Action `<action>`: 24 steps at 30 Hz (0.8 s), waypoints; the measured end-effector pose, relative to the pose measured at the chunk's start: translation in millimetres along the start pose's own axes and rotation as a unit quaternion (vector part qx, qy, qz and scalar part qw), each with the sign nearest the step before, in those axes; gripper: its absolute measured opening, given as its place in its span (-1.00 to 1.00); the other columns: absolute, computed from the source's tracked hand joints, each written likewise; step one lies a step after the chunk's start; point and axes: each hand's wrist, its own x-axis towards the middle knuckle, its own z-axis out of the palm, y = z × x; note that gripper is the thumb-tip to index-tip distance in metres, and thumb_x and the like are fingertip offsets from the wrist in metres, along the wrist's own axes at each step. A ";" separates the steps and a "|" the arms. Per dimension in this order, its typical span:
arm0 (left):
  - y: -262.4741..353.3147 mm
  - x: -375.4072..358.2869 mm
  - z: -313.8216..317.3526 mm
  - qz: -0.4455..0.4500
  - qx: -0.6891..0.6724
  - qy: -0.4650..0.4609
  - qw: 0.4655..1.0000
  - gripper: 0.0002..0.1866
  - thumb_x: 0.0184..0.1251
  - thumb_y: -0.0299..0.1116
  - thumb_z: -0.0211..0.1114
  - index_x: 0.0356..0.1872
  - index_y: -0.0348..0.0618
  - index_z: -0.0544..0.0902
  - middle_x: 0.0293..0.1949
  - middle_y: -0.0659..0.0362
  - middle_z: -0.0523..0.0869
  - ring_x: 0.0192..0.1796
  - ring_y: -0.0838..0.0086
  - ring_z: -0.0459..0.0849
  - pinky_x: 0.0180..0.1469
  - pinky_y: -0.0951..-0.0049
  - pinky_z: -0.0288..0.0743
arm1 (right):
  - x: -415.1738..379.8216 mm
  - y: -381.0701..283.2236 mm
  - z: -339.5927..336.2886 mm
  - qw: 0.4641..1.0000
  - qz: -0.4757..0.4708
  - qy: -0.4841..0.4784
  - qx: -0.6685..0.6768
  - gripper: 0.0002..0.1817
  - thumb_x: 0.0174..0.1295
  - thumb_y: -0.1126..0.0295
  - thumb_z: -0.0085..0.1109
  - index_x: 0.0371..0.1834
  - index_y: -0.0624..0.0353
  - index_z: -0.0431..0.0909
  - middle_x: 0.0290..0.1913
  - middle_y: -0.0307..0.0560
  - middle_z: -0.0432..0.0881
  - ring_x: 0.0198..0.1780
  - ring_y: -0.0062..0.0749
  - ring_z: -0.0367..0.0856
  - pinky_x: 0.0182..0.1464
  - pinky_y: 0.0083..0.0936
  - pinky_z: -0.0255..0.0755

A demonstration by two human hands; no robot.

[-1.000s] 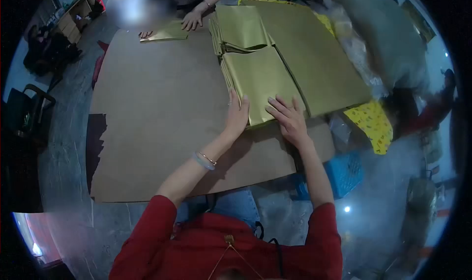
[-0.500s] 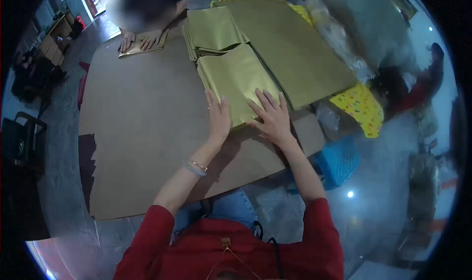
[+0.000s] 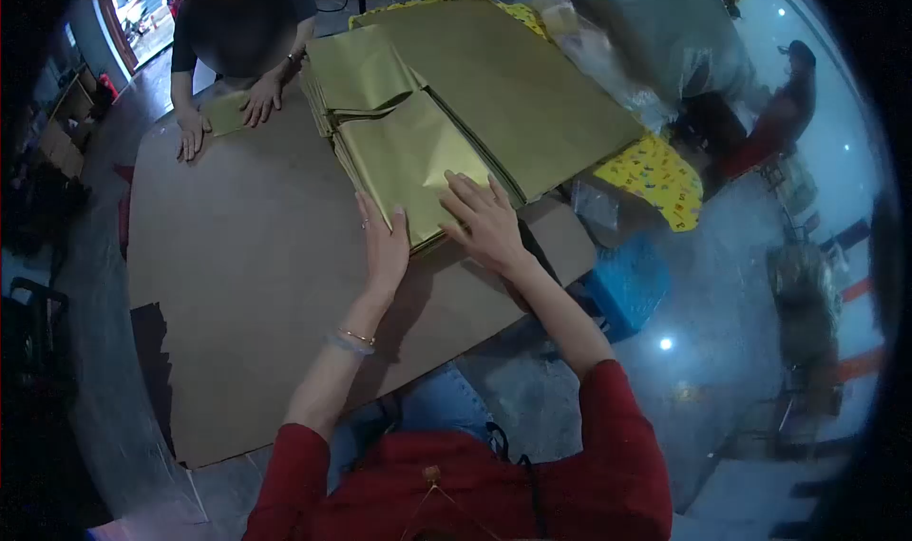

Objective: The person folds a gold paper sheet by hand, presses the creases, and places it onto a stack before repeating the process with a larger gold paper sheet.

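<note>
Head view: near gold stack [image 3: 404, 166] lies flat on brown tabletop [image 3: 237, 303], just above frame centre, sheet edges layered along its left side. Left hand [image 3: 384, 249] at stack's lower-left corner, fingers straight and close together along the left edge, thumb apart at the corner; bangles [image 3: 353, 341] on that wrist. Right hand [image 3: 487, 227] over stack's lower-right part, fingers spread wide across top sheet; palm contact, can't tell. Far gold stack [image 3: 361, 66] directly beyond, upper centre-left, meeting near stack; overlap or just touching, can't tell. Large gold sheet [image 3: 532, 94] flat to the right of both, upper centre-right. Yellow printed cloth [image 3: 655, 180] sticks out by its lower-right corner. Blue plastic basket [image 3: 629, 289] below table edge, right of centre. Upper left: co-worker's hands [image 3: 263, 102] palms down, fingers spread, at either side of small gold piece [image 3: 226, 113] on same tabletop
</note>
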 end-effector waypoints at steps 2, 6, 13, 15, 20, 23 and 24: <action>1.2 -2.7 -3.9 -0.011 -0.028 -0.011 0.999 -0.24 0.49 -0.17 -0.04 0.46 -0.39 -0.19 0.52 -0.14 -0.19 0.55 0.09 -0.20 0.53 0.28 -0.25 | 2.5 9.3 -27.6 0.998 0.024 0.058 0.022 -0.61 0.31 0.21 0.06 0.18 -0.01 0.51 0.36 -0.14 0.38 0.38 -0.30 0.31 0.47 -0.13 -0.08; 15.8 -10.5 -13.5 0.223 0.167 0.040 0.960 -0.28 0.46 -0.15 0.02 0.46 -0.34 -0.02 0.50 -0.11 -0.05 0.54 0.06 -0.10 0.50 0.12 -0.14 | -10.9 70.3 -40.1 0.985 0.134 0.107 -0.011 -0.55 0.32 0.19 0.09 0.25 0.04 0.44 0.34 -0.06 0.39 0.36 -0.14 0.33 0.42 -0.08 0.05; 14.8 -12.5 -7.6 0.353 0.325 -0.058 0.875 -0.43 0.36 -0.06 0.17 0.27 -0.21 0.41 0.32 0.03 0.41 0.40 0.15 0.30 0.41 0.07 0.12 | -41.4 129.4 -39.2 0.985 0.101 -0.129 -0.044 -0.31 0.23 0.01 0.16 0.38 0.08 0.26 0.40 0.01 0.30 0.38 -0.07 0.27 0.43 -0.03 0.03; 10.6 -11.3 -7.7 0.347 0.348 -0.079 0.868 -0.42 0.36 -0.09 0.18 0.31 -0.18 0.38 0.30 0.06 0.45 0.37 0.20 0.36 0.38 0.11 0.18 | -44.5 133.5 -36.6 0.988 0.090 -0.111 -0.064 -0.34 0.23 0.03 0.17 0.36 0.03 0.29 0.38 -0.02 0.32 0.36 -0.08 0.30 0.42 -0.03 0.05; 8.6 -11.6 -7.5 0.351 0.350 -0.078 0.865 -0.44 0.36 -0.10 0.17 0.27 -0.21 0.41 0.28 0.05 0.47 0.34 0.19 0.39 0.38 0.13 0.19 | -47.0 141.3 -31.0 0.986 0.043 -0.109 -0.115 -0.42 0.20 0.08 0.18 0.30 -0.02 0.39 0.30 -0.08 0.42 0.30 -0.16 0.37 0.40 -0.10 0.12; 6.3 -12.2 -4.1 0.360 0.338 -0.064 0.867 -0.46 0.35 -0.10 0.16 0.23 -0.24 0.43 0.26 0.05 0.48 0.32 0.20 0.40 0.38 0.14 0.19 | -37.1 132.8 -41.5 0.986 0.059 -0.122 -0.093 -0.49 0.21 0.10 0.16 0.23 -0.04 0.47 0.23 -0.09 0.49 0.26 -0.20 0.43 0.38 -0.16 0.15; 5.1 -12.8 -4.1 0.360 0.332 -0.060 0.870 -0.46 0.35 -0.10 0.16 0.23 -0.25 0.43 0.25 0.05 0.48 0.32 0.20 0.40 0.38 0.15 0.19 | -34.8 132.0 -43.7 0.987 0.056 -0.126 -0.087 -0.49 0.21 0.10 0.16 0.23 -0.04 0.47 0.23 -0.09 0.49 0.26 -0.20 0.43 0.38 -0.16 0.15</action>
